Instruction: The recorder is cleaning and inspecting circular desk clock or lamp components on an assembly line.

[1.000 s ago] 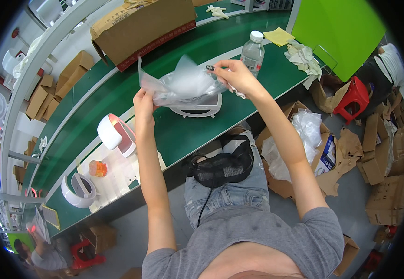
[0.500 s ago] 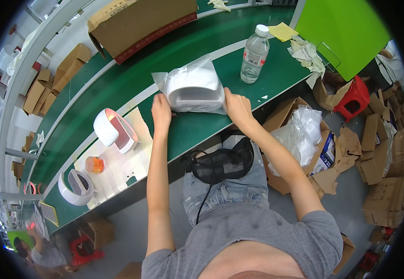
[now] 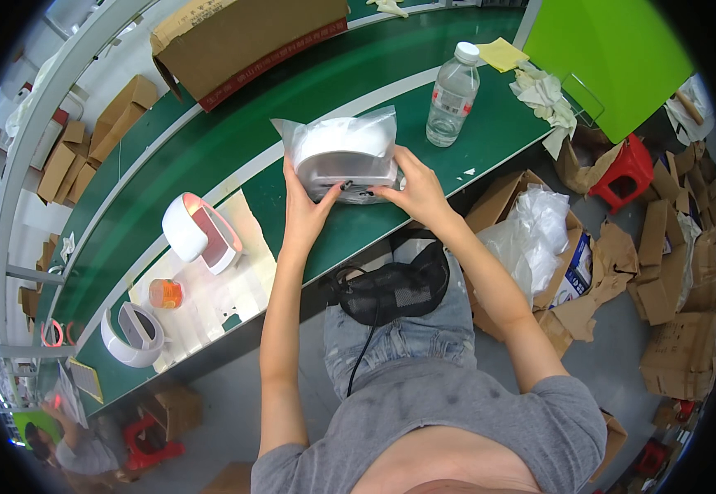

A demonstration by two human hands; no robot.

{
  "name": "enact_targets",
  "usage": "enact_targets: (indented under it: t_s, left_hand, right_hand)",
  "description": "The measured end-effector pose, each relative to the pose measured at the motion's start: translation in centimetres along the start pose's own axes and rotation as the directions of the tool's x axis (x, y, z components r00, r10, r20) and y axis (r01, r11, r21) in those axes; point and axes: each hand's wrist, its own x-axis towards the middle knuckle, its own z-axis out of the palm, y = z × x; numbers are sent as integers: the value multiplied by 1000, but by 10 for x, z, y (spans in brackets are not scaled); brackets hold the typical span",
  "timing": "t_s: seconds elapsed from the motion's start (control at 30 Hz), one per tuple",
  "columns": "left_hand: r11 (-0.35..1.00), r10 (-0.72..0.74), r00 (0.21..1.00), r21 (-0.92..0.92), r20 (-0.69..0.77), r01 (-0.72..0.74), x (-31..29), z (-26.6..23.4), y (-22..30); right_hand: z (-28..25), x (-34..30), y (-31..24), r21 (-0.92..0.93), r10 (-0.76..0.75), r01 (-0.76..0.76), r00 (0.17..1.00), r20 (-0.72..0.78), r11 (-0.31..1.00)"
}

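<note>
A white rounded device in a clear plastic bag (image 3: 343, 152) rests at the near side of the green workbench (image 3: 489, 123). My left hand (image 3: 305, 206) grips its left side, thumb on the near face. On the right side, my right hand (image 3: 417, 188) grips it too, its thumb pressed on the bag near the other thumb. The plastic is bunched under both thumbs. Left of my hands, a similar white device with a pink glow (image 3: 201, 233) stands on a pale stained sheet (image 3: 251, 239). Another white device (image 3: 134, 333) sits at the sheet's left end.
A clear water bottle (image 3: 452, 97) stands right of the bag. An orange jar (image 3: 166, 293) is on the sheet. A long cardboard box (image 3: 251, 45) lies at the back. Crumpled gloves (image 3: 545, 95) hang at the bench's right end, above cartons (image 3: 498, 206) and a red stool (image 3: 625, 173).
Both hands have shifted from the bag's lower corners to its sides, with the thumbs brought over the near face. The bagged device has tilted slightly and its loose plastic is drawn in.
</note>
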Motion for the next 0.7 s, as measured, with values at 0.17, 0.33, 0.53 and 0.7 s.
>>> enact_targets:
  t_s: [0.17, 0.33, 0.53, 0.7]
  left_hand:
    - [994, -62, 998, 87, 26, 60, -15, -4, -29]
    - [872, -139, 983, -456, 118, 178, -15, -13, -10]
    - [624, -436, 883, -647, 176, 438, -22, -40, -3]
    - [637, -444, 895, -716, -39, 285, -12, -27, 11]
  right_hand:
    - [0, 4, 11, 47, 109, -113, 990, 85, 992]
    - [-10, 24, 4, 221, 131, -164, 979, 155, 961]
    - [-2, 25, 13, 622, 250, -292, 955, 156, 726]
    - [-9, 26, -4, 664, 201, -265, 964, 173, 699]
